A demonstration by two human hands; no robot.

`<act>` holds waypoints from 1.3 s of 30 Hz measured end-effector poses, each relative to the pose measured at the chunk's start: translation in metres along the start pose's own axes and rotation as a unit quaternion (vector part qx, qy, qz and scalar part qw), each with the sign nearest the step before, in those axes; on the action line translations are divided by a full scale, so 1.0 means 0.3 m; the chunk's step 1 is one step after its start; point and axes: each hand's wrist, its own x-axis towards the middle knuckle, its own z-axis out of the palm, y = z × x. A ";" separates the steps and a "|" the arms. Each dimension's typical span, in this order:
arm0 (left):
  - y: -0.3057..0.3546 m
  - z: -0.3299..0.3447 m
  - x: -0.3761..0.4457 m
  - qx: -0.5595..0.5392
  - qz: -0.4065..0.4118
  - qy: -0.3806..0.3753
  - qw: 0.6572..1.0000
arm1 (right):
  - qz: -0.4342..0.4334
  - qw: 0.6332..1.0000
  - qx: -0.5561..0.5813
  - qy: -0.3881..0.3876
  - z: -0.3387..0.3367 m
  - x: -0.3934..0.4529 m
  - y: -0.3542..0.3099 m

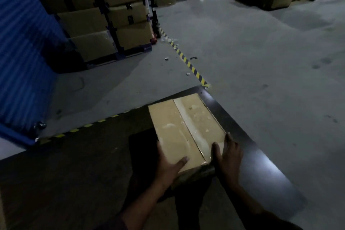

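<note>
Your left hand (169, 164) grips the brown rectangular cardboard box (186, 127) at its near left corner. The thumb lies flat across the top face, pointing toward your right hand, while the fingers curl down over the left side wall, where the dim light hides their tips. Your right hand (228, 155) is spread, not clenched. Its fingers run straight along the box's right side wall and the thumb presses against the near right corner, so the hand bears on the cardboard without closing round it.

The box sits between your two hands and reaches away from them. Its top is closed by a pale taped seam that runs lengthwise from just beside your right thumb to the far end. Below both hands and the box is a dark metal platform (74, 164) — whether the box rests on it or is lifted clear cannot be told in this light. The platform's edge passes just outside your right hand and catches a bright glare beside the wrist.

Beyond that edge, to the right of your right hand, lies grey concrete floor (242, 52). Ahead of your fingertips, past the box's far end, a line of yellow-and-black striped tape (186, 62) runs away across the floor. Far ahead and to the left of your left hand stand stacked brown cardboard cartons (97, 24) in a dark frame, and a blue ribbed wall (22, 52) rises well out to the left.
</note>
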 end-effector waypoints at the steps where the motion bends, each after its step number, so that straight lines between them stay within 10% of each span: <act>1: 0.027 0.017 0.043 0.007 0.008 -0.009 1.000 | 0.006 1.000 0.010 -0.001 0.003 0.049 0.004; 16: 0.165 0.186 0.497 0.083 0.000 0.002 0.997 | -0.020 0.993 -0.094 -0.061 0.138 0.626 0.027; 20: 0.176 0.187 0.513 0.192 0.048 0.031 0.980 | -0.162 0.960 -0.225 -0.039 0.159 0.638 0.008; 28: 0.205 0.195 0.507 0.354 0.164 0.008 0.921 | -0.265 0.942 -0.148 -0.143 0.210 0.576 -0.077; 39: 0.300 0.004 0.325 0.248 0.244 0.105 0.932 | -0.277 0.952 0.023 -0.130 0.177 0.305 -0.392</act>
